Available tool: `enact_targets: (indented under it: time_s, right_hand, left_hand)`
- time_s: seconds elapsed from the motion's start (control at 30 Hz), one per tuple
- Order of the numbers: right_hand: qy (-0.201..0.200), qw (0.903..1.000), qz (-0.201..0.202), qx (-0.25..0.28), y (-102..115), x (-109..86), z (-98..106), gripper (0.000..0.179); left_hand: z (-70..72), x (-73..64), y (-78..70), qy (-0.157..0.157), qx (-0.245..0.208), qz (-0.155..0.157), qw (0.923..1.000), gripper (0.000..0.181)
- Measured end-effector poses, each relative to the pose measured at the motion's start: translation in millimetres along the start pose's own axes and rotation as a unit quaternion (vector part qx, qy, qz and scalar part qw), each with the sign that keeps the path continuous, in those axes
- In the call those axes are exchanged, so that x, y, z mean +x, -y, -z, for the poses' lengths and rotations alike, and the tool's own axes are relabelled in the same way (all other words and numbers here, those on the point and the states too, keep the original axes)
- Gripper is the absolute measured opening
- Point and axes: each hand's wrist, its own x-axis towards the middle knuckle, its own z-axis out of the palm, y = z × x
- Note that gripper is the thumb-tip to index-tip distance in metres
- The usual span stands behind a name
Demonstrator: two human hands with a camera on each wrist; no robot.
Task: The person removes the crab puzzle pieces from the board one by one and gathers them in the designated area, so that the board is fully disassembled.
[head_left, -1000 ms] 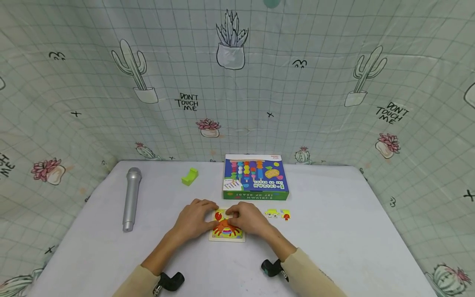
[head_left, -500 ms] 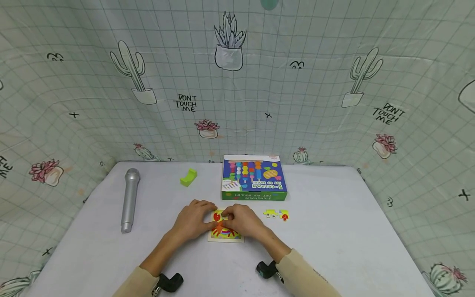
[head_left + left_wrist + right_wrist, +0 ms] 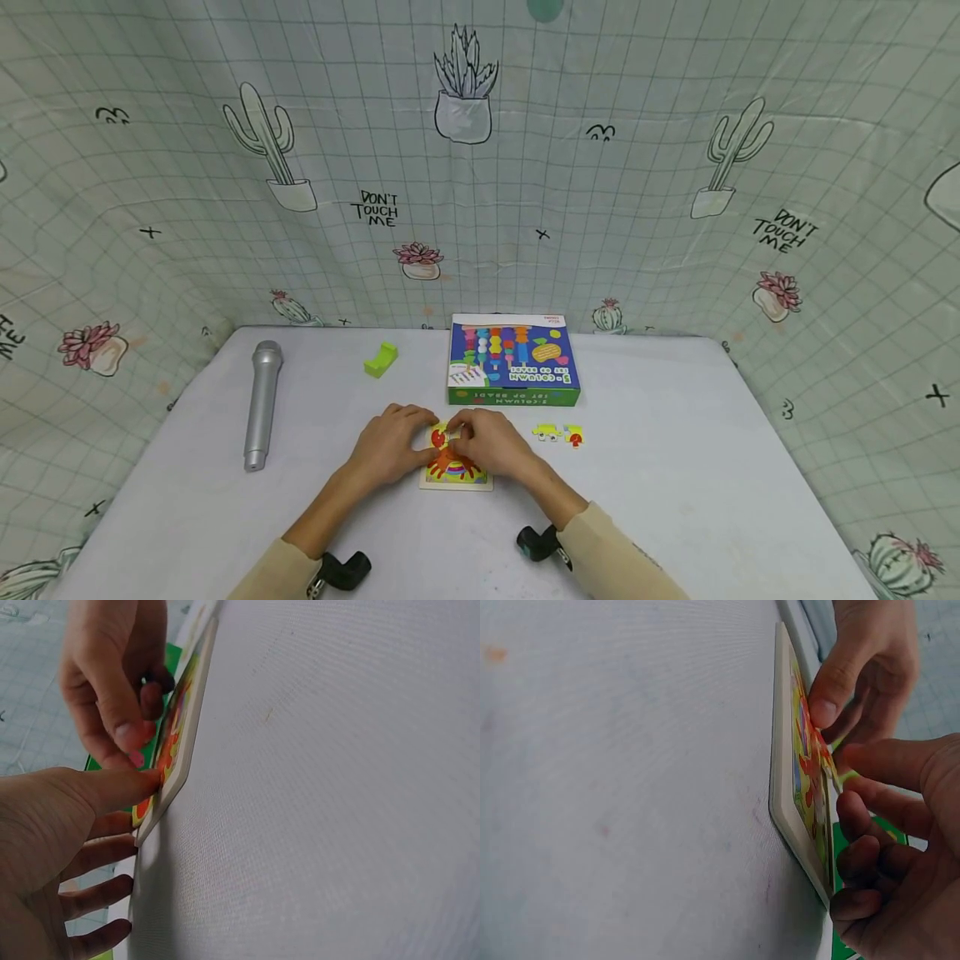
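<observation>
A small square jigsaw puzzle [image 3: 456, 477] with a red-orange crab picture lies in a pale wooden tray at the middle of the table. My left hand [image 3: 386, 443] is at its left side, thumb touching the picture [image 3: 174, 742] and fingers extended along the upper left edge. Over the upper right part, my right hand [image 3: 495, 443] pinches a puzzle piece [image 3: 831, 769] between thumb and index finger; the piece sits tilted against the picture. Its other fingers are curled in. In the head view the right hand hides part of the puzzle.
Loose yellow puzzle pieces [image 3: 547, 432] lie right of the tray. Behind it stands a blue and green bead-set box [image 3: 513, 358]. A light green block [image 3: 381, 360] and a silver microphone [image 3: 262, 406] are on the left. A patterned cloth [image 3: 540, 167] surrounds the table.
My right hand has shifted slightly to the left over the puzzle, covering a different part of the crab. The left hand stays at the tray's edge. The head view has shifted slightly.
</observation>
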Motion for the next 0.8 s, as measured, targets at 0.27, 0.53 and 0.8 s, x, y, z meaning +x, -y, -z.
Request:
enact_targets:
  time_s: [0.27,0.53,0.8]
  right_hand:
    - [-0.025,0.9994,-0.010,-0.022,1.2,8.5,-2.9,0.027]
    - [-0.047,0.9989,-0.008,0.000,3.9,13.3,-2.5,0.010]
    - [-0.038,0.9969,0.005,0.069,3.8,14.2,-2.2,0.005]
  left_hand:
    - [-0.1,0.4,-0.5,-0.001,-0.006,0.001,1.0000,0.044]
    - [0.5,1.4,-0.3,0.003,-0.011,0.012,0.9999,0.049]
    - [0.7,1.6,-0.4,0.003,-0.018,0.015,0.9997,0.049]
